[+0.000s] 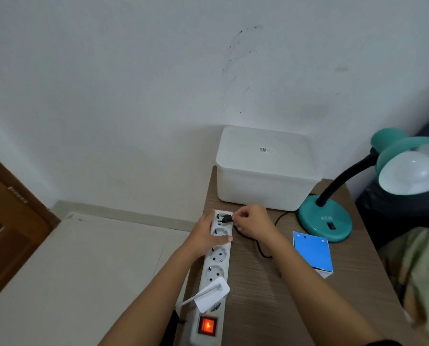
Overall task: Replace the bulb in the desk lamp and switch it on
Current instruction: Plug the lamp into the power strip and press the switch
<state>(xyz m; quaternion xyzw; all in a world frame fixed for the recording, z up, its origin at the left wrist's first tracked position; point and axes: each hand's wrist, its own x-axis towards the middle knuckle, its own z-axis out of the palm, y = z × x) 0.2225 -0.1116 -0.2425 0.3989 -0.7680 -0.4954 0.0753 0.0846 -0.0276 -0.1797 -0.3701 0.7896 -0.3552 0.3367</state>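
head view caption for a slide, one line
Right hand holds the lamp plug at the far socket of the power strip; left hand steadies it.

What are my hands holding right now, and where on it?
The right hand pinches the black plug by its cord end; the left hand grips the power strip near its far end.

Two bare forearms reach forward and converge. The left hand (pixel 204 233) clasps the power strip (pixel 214 265), its thumb laid across the top face. Just right of that grip, the right hand (pixel 254 224), knuckles up and fingers curled, pinches a black plug (pixel 225 218) at its fingertips.
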